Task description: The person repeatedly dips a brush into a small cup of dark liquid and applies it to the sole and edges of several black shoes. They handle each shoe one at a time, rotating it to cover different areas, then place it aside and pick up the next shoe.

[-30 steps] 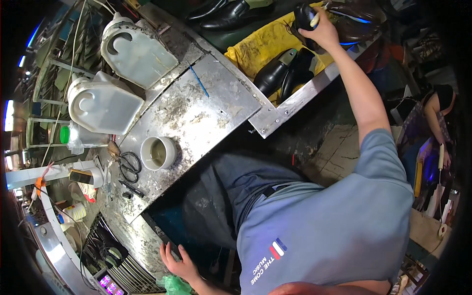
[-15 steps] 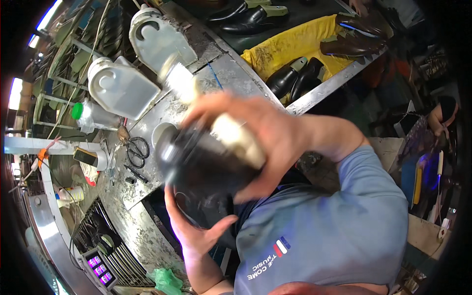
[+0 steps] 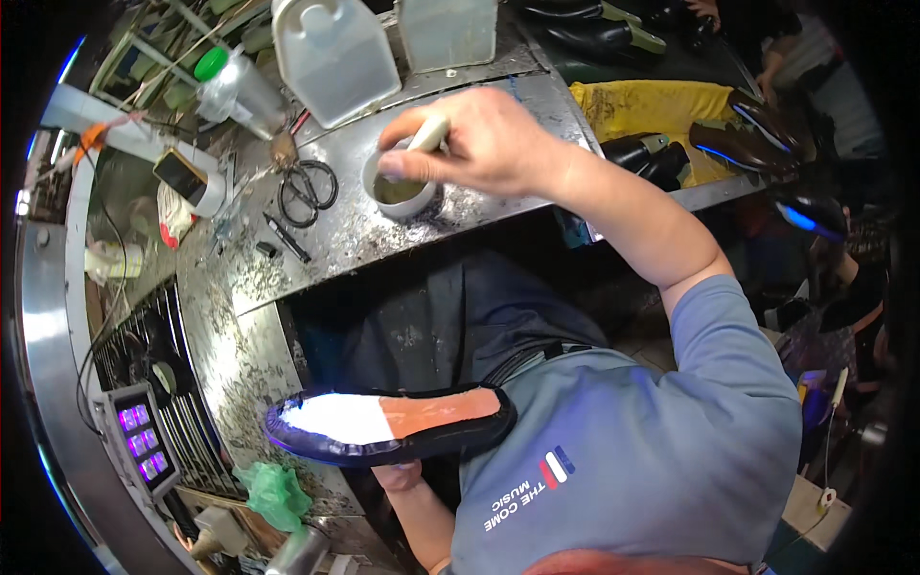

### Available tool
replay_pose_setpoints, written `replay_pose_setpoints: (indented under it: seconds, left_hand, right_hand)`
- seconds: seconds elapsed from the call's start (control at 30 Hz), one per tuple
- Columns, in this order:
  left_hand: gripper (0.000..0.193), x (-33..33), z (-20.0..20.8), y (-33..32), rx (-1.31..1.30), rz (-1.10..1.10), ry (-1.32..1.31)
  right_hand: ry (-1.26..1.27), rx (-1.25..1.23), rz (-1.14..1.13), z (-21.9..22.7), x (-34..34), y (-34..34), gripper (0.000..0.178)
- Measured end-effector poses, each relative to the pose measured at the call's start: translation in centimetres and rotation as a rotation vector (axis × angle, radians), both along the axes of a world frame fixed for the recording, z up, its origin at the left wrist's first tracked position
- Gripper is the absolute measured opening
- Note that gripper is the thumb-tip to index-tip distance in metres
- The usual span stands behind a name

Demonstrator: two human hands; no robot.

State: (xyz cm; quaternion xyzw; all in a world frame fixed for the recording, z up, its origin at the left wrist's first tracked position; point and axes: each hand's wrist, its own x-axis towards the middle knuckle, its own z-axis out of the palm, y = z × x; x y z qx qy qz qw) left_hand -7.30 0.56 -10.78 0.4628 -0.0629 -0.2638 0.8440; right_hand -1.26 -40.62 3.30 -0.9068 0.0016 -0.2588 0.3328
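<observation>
Passed the black shoe point(image 3: 446, 414) to the left hand point(image 3: 397, 476), gripped from beneath, sole up, near the torso point(image 3: 632, 422), freeing the right hand point(image 3: 489, 144), pinched around a pale handle point(image 3: 431, 132), over the cup point(image 3: 412, 212) on the bench point(image 3: 350, 247)

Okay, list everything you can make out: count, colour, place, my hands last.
Bench: one, grey, centre left
Cup: one, white, on bench
Tool: one, cream handle, over cup
Upturned shoe: one, black, white and orange underside, lower centre
Scissors: one pair, black, beside cup
Marker: one, black, below scissors
Jugs: two, cloudy white, beyond cup
Jar: one, clear, green lid, left of jugs
Plastic bag: one, green, lower left
Light panel: one, purple, lower left
Tray: one, yellow lining, upper right
Other shoes: several, black and brown, upper right
Right hand: one, bare, holding tool
Left hand: one, bare, beneath shoe, mostly hidden
</observation>
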Motion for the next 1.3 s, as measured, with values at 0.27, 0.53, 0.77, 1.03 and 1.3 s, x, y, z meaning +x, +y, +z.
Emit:
replay_pose_setpoints:
  seconds: [0.27,0.53,0.77,1.03,1.3]
  left_hand:
    - [0.123,-1.7,-1.9,0.9,-0.079,-0.013,0.346]
    - [0.102,-2.3,-4.6,3.5,0.171,0.085,0.054]
    - [0.083,0.0,-0.5,2.6,0.588,0.122,-0.689]
    - [0.062,3.3,7.7,-2.8,0.921,0.382,-1.508]
    - [0.039,5.1,12.7,-2.2,1.101,0.182,-1.753]
  right_hand:
    - [0.294,-0.292,0.013,-5.5,4.3,-1.5,0.023]
    - [-0.133,-0.184,0.003,-2.3,3.4,-0.8,0.019]
    - [0.048,-0.260,0.001,-5.8,2.5,-1.8,0.017]
    - [0.072,-0.214,0.012,-6.2,2.0,-2.3,0.021]
    - [0.086,-0.079,0.003,-5.6,1.3,-2.0,0.024]
